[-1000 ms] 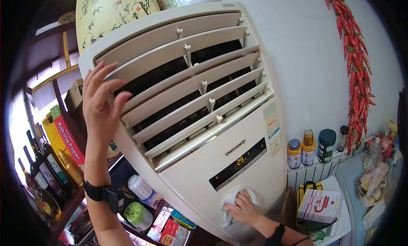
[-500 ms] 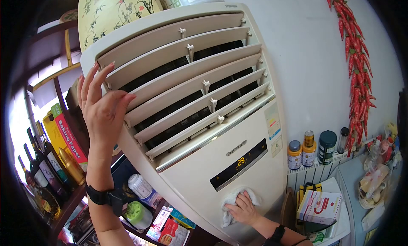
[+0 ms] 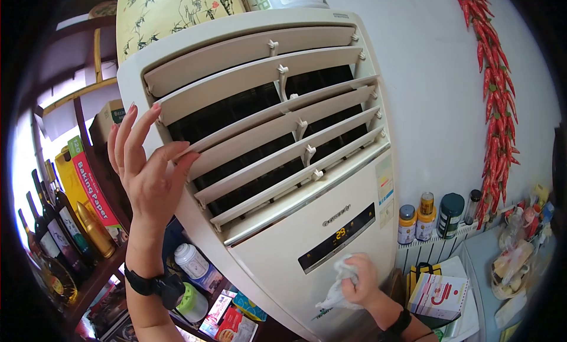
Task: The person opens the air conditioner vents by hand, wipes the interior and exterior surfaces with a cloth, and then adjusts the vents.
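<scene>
A tall white floor-standing air conditioner (image 3: 277, 247) fills the middle of the view, with "29" lit on its dark display (image 3: 336, 237). My left hand (image 3: 155, 175) is at the left edge of its grille. Thumb and index finger pinch the left end of a middle louver slat (image 3: 248, 132), while the other fingers point up, apart. Lower down, my right hand (image 3: 361, 281) grips a bunched white cloth (image 3: 338, 290) at the front panel below the display. Part of the cloth hangs loose to the left. Whether it touches the panel is hard to tell.
Wine bottles (image 3: 50, 235) and a baking paper box (image 3: 94, 188) stand on the left shelf. A crane-patterned box (image 3: 177, 17) sits atop the unit. At right are dried chillies (image 3: 495, 94), supplement bottles (image 3: 425, 218) on a radiator, and a white-and-red box (image 3: 440, 295).
My right hand has risen slightly rightward, and the cloth, earlier spread under it, now hangs bunched. The middle slat at my left hand has tilted, showing a thinner edge. The view has shifted slightly.
</scene>
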The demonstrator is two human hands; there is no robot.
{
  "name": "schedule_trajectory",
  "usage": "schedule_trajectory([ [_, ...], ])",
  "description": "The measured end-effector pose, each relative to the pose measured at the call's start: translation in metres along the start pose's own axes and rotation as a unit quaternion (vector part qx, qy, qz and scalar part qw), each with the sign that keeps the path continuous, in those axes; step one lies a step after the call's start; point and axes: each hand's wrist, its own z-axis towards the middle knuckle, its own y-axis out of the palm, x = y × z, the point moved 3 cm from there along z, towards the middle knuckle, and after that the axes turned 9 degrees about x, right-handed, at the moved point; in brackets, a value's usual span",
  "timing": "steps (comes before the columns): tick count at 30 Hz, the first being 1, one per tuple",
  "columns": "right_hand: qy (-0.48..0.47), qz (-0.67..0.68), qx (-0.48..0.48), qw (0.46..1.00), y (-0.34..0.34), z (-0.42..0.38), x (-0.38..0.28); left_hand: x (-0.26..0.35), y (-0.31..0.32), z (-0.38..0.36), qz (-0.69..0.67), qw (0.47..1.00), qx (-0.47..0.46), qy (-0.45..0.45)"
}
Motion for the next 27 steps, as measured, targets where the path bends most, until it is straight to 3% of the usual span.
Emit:
schedule_trajectory([
  [2,0.011,0.03,0.02,0.999,-0.004,0.026,-0.006,-0.001,-0.001,-0.002,0.0,1.0,0.011,-0.017],
  [5,-0.065,0.003,-0.033,0.997,-0.01,0.068,-0.015,-0.004,-0.001,-0.006,-0.013,0.999,0.019,-0.045],
  [8,-0.081,-0.044,-0.005,0.996,-0.009,0.099,-0.015,-0.004,-0.001,-0.007,-0.021,0.998,0.026,-0.056],
  [10,-0.08,-0.086,0.068,0.991,-0.004,0.127,-0.02,-0.005,-0.001,-0.008,-0.025,0.997,0.032,-0.064],
  [13,0.012,-0.002,0.203,0.979,-0.002,0.161,-0.015,-0.005,-0.002,-0.008,-0.02,0.996,0.039,-0.077],
  [16,-0.024,-0.039,0.072,0.996,-0.019,0.182,0.009,-0.004,-0.002,-0.009,-0.013,0.996,0.05,-0.078],
  [19,0.057,-0.008,0.064,0.996,-0.032,0.2,0.028,-0.003,-0.001,-0.006,-0.003,0.995,0.06,-0.078],
  [22,0.189,-0.095,0.057,0.976,-0.041,0.229,0.039,-0.003,-0.001,-0.005,0.006,0.995,0.059,-0.083],
  [25,0.125,-0.115,0.153,0.974,-0.05,0.26,0.06,-0.004,0.0,-0.01,0.005,0.994,0.071,-0.077],
  [27,0.073,-0.11,0.165,0.977,-0.056,0.283,0.083,-0.004,-0.001,-0.011,0.018,0.995,0.065,-0.079],
])
